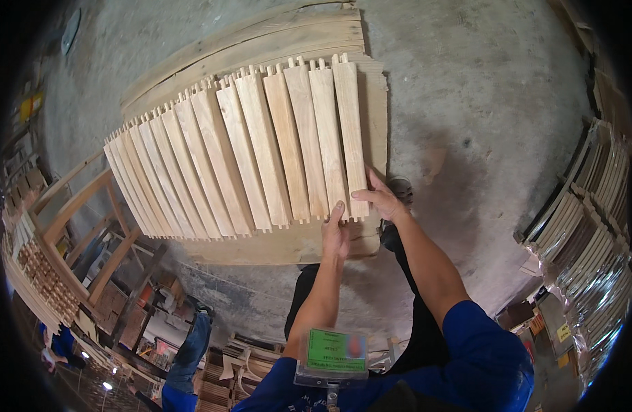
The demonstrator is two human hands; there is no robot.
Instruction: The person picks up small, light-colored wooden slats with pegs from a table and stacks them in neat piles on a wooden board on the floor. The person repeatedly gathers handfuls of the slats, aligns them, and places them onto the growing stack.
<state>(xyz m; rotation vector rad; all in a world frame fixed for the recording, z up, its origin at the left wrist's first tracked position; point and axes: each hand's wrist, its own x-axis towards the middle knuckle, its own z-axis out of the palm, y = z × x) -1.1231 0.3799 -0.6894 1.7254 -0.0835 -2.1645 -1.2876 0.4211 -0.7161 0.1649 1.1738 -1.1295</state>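
Note:
A long row of pale wooden slats with round dowel pegs at their ends lies side by side, fanning out to the left. At the row's right end is the outermost slat (pixel 350 123). My right hand (pixel 383 197) is closed on its near end, thumb across the top and fingers along its right side. My left hand (pixel 336 237) grips the near end of the neighbouring slat (pixel 325 123), thumb on top; its other fingers are mostly hidden underneath. Beneath the row is a flat cardboard sheet (pixel 372 110).
Behind the row lie wooden boards (pixel 261 42) on the concrete floor (pixel 460 82). Plastic-wrapped wooden parts (pixel 577 240) are stacked at right. A wooden frame (pixel 89 199) and more stacked pieces (pixel 44 275) stand at left. Another person's leg (pixel 192 350) shows at lower left.

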